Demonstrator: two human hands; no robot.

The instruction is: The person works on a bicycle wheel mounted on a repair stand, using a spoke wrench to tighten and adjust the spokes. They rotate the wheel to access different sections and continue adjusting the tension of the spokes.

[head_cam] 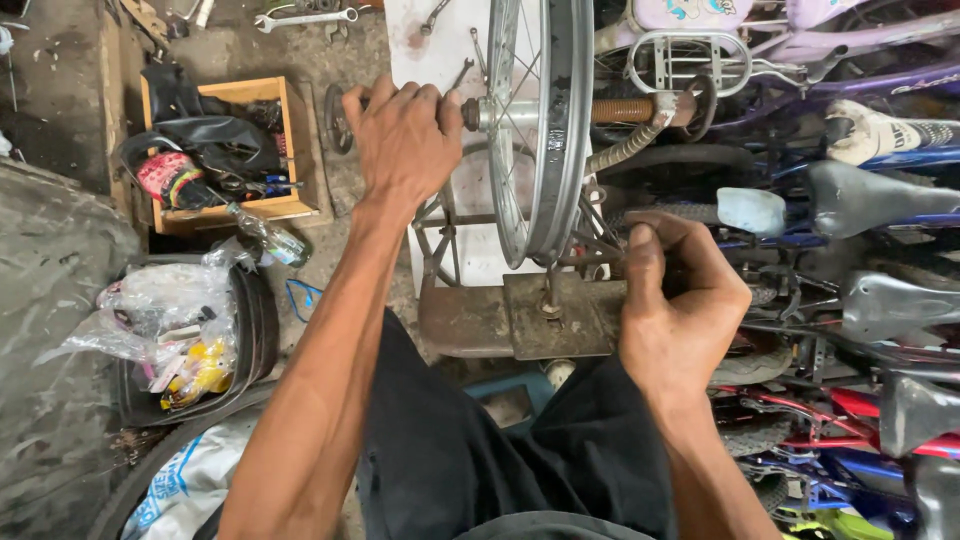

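The bare wheel rim (545, 130) was mounted upright on a truing stand (520, 315). The left hand (405, 135) was clenched on the axle end; the right hand (680, 300) was closed around a small tool, not identifiable. Fingers could be caught by spokes if the rim spun.

Silver spoked wheel rim (560, 130) stands upright on a rusty stand (520, 315)

Wheel rim (560, 130): silver-grey metal, dull sheen. Stand base plate (560, 315): rust-brown. Wooden box (270, 95): pale tan, holding black rubber. Shorts (480, 450): black. Bicycle frames (850, 430) at right: red and blue. Saddle (870, 195): dark grey. Spanner (305, 18): bright silver.
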